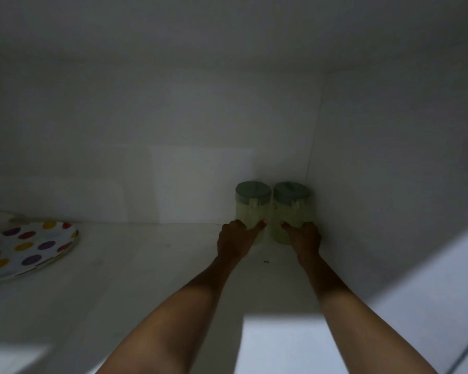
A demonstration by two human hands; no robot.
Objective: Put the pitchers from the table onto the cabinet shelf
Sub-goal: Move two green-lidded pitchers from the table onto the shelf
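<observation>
Two pale green pitchers with darker green lids stand upright side by side in the back right corner of the white cabinet shelf (146, 265). My left hand (235, 240) is wrapped around the handle of the left pitcher (252, 209). My right hand (304, 238) grips the handle of the right pitcher (291, 209). Both pitchers appear to rest on the shelf, nearly touching each other. The right pitcher stands close to the cabinet's right wall (376, 184).
A white plate with coloured polka dots (25, 249) lies on the shelf at the far left. The cabinet's back wall (173, 157) is just behind the pitchers. The shelf's front edge runs across the bottom, with a bright surface below it.
</observation>
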